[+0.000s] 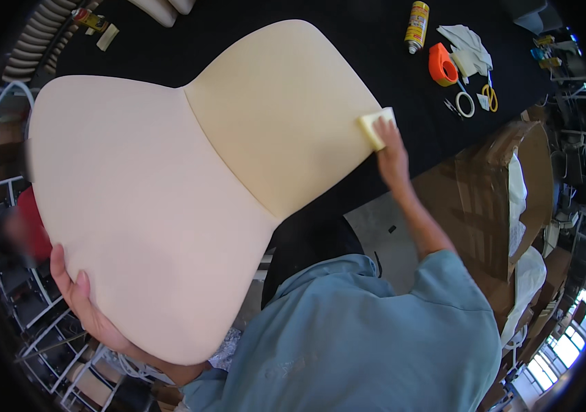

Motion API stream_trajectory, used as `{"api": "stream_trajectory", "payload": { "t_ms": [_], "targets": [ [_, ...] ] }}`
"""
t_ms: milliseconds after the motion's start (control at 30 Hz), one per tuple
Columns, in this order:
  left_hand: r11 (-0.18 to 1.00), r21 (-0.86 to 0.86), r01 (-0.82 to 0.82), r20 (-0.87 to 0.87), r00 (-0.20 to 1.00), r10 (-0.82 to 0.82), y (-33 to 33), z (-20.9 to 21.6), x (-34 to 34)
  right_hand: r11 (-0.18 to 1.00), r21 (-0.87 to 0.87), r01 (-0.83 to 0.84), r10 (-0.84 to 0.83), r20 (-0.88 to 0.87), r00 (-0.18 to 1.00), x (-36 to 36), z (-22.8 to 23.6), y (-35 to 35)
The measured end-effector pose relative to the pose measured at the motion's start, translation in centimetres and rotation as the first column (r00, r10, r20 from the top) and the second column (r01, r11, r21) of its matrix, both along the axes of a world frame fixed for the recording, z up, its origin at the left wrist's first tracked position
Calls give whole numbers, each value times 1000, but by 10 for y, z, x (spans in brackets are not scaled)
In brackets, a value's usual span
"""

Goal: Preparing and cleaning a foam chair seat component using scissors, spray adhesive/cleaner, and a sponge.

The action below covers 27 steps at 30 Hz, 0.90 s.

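Observation:
A large cream chair shell [148, 199], made of two padded panels joined at a curved seam, lies tilted in front of me. Its smaller panel [272, 110] rests toward the black-covered table, and the larger one leans toward my body. My left hand [87, 305] grips the larger panel's lower left edge, thumb on the front face; some of its fingers are hidden behind. At the smaller panel's right edge, my right hand [392, 154] presses a pale yellow sponge [368, 130] against the surface.
On the black tablecloth [348, 34] are a yellow spray can [417, 27], an orange tape dispenser [442, 65], a white tape roll [465, 105], yellow-handled scissors [490, 97] and white cloths [468, 44]. Another can [90, 19] lies far left. A cardboard box [488, 199] stands right.

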State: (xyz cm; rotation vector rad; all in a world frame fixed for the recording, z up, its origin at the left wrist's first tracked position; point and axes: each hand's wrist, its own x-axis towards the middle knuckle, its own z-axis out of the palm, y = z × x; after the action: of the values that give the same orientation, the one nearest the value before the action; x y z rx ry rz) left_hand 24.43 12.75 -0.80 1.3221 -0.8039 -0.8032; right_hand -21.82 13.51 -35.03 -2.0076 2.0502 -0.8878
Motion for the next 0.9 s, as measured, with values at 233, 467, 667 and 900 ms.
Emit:
{"api": "stream_trajectory", "payload": {
  "t_ms": [233, 467, 667, 900],
  "targets": [
    [975, -56, 217, 42, 976, -215, -10, -18, 30, 948, 65, -311, 313, -35, 949, 145, 6, 74],
    [960, -84, 267, 37, 964, -264, -22, -8, 16, 993, -117, -15, 0, -129, 992, 95, 0, 45],
    [966, -106, 235, 75, 971, -228, -19, -13, 21, 720, 127, -682, 694, -103, 713, 181, 23, 50],
    [980, -72, 188, 16, 982, -187, -3, -13, 17, 446, 211, -870, 863, -360, 355, 194, 8, -85]
  ]
}}
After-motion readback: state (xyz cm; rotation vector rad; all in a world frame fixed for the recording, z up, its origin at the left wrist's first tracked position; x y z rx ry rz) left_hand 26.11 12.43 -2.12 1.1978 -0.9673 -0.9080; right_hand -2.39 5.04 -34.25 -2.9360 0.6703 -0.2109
